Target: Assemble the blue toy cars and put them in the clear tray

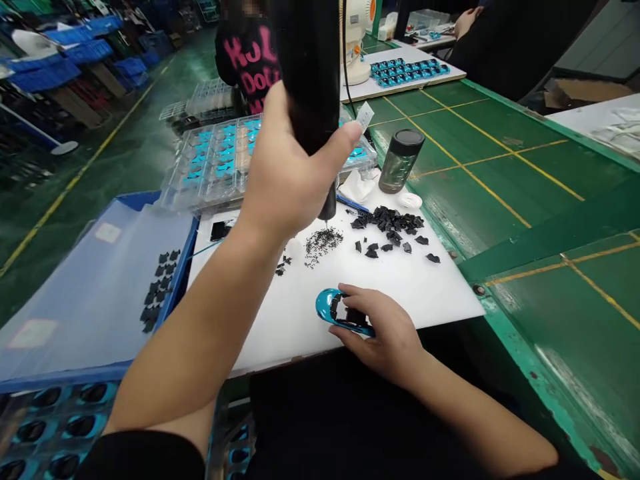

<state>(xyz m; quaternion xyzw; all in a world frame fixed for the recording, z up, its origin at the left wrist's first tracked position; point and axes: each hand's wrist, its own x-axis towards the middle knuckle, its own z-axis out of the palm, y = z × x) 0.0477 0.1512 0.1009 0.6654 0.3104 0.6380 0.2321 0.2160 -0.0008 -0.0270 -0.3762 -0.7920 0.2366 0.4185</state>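
Car: a teal model car (330,305) sat at lower middle of the white board (440,293).
Right hand (387,333): fingers and thumb grasped the car.
Left hand (285,167): fingers clenched around a black electric screwdriver (310,80), upper middle, tip pointing down.
Board: tiny black screws (324,243) lay centre, black plastic pieces (387,220) right.

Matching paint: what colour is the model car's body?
The model car body is glossy teal blue; head view.
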